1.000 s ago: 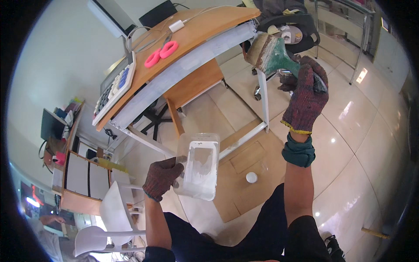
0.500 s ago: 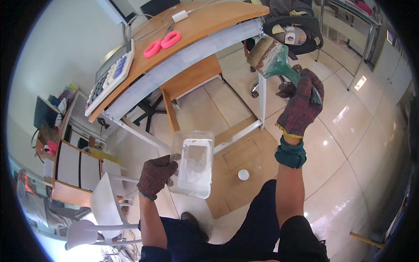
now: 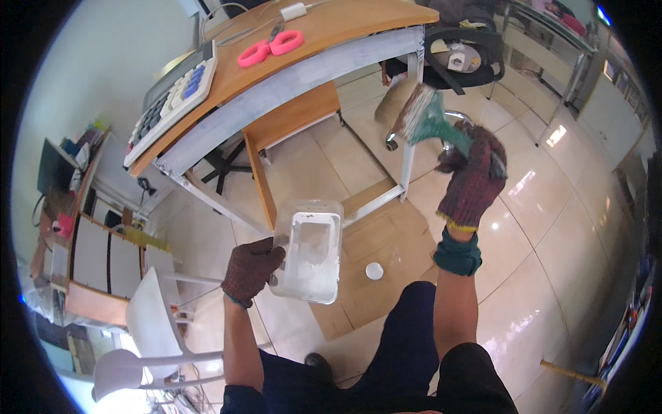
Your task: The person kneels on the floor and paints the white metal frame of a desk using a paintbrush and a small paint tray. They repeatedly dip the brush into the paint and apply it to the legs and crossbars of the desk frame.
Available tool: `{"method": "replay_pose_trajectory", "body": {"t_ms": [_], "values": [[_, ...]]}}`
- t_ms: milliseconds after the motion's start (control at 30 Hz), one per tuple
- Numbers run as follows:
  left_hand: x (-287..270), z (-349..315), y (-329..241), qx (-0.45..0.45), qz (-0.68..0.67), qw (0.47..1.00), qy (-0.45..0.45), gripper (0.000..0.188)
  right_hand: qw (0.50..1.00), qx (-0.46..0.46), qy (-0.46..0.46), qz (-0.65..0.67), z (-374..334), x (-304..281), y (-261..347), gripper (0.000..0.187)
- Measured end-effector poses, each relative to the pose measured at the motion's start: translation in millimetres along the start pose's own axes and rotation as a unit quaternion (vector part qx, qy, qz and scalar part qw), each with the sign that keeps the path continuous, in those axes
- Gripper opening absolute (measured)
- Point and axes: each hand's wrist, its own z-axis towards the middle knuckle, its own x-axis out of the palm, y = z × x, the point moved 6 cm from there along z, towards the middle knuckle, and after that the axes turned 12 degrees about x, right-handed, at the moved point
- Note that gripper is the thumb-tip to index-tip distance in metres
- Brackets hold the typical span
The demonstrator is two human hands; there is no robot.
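In a dark knitted glove, my left hand (image 3: 254,271) grips the left side of a clear plastic tub (image 3: 331,276) with white paint (image 3: 312,283) in it. My right hand (image 3: 477,172), gloved too, is closed round the green handle of a wide paintbrush (image 3: 429,117). The bristles point up and left, slightly blurred, near the right end of the desk. Along the desk's front runs a metal rail (image 3: 303,83) with streaky white paint on it. The brush looks apart from the rail and the desk leg (image 3: 407,162).
Pink-handled scissors (image 3: 270,48) and a keyboard (image 3: 176,96) lie on the wooden desk top (image 3: 345,24). A cardboard sheet (image 3: 386,241) with a small white lid (image 3: 374,270) covers floor beneath. A black office chair (image 3: 462,55) stands behind right, a white chair (image 3: 155,317) at left.
My right hand has lowered the brush, taking it down and away from the rail's right end. The tub has shifted slightly up and right in view, still in my left hand.
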Motion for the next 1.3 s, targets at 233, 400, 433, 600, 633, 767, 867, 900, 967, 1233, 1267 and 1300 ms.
{"method": "replay_pose_trajectory", "body": {"t_ms": [233, 400, 433, 600, 633, 767, 867, 900, 967, 1233, 1267, 1300], "values": [[19.9, 31.9, 14.5, 0.175, 0.219, 0.957, 0.068, 0.036, 0.995, 0.076, 0.005, -0.059, -55.8, -43.8, -3.9, 0.025], [34.9, 46.6, 27.2, 0.166, 0.164, 0.970, 0.063, 0.037, 0.993, 0.113, 0.010, -0.010, -63.5, -52.2, 19.0, 0.027], [38.3, 50.6, 28.0, 0.176, 0.140, 0.973, 0.058, 0.036, 0.994, 0.099, 0.049, -0.011, -67.1, -43.4, 32.1, 0.029], [62.0, 64.5, 23.1, 0.204, 0.127, 0.965, 0.108, 0.034, 0.909, -0.147, 0.075, -0.382, -87.7, -0.2, 77.6, 0.022], [68.2, 65.9, 24.7, 0.215, 0.116, 0.963, 0.114, 0.034, 0.949, -0.069, 0.053, -0.304, -92.9, 8.6, 75.9, 0.022], [95.7, 73.1, 30.2, 0.199, 0.110, 0.961, 0.155, 0.033, 0.914, 0.003, 0.095, -0.394, -87.4, 1.9, 81.0, 0.024], [110.9, 74.4, 34.2, 0.226, 0.143, 0.947, 0.178, 0.032, 0.861, -0.029, 0.115, -0.494, -92.8, 20.6, 79.6, 0.025], [124.1, 76.2, 44.7, 0.251, 0.170, 0.934, 0.191, 0.032, 0.869, -0.005, 0.104, -0.485, -92.9, 18.1, 78.6, 0.026], [142.1, 79.7, 57.9, 0.294, 0.181, 0.918, 0.194, 0.032, 0.881, 0.036, 0.078, -0.465, -92.0, 14.0, 80.0, 0.032], [160.8, 85.7, 39.9, 0.161, 0.149, 0.954, 0.204, 0.037, 0.926, 0.052, 0.132, -0.350, -61.4, -24.5, 49.6, 0.020], [161.7, 88.2, 41.1, 0.157, 0.154, 0.955, 0.199, 0.036, 0.926, 0.034, 0.179, -0.330, -56.6, -22.5, 44.8, 0.022], [161.8, 90.7, 43.2, 0.152, 0.158, 0.956, 0.194, 0.036, 0.924, 0.015, 0.226, -0.308, -52.7, -20.7, 39.4, 0.023]]}}
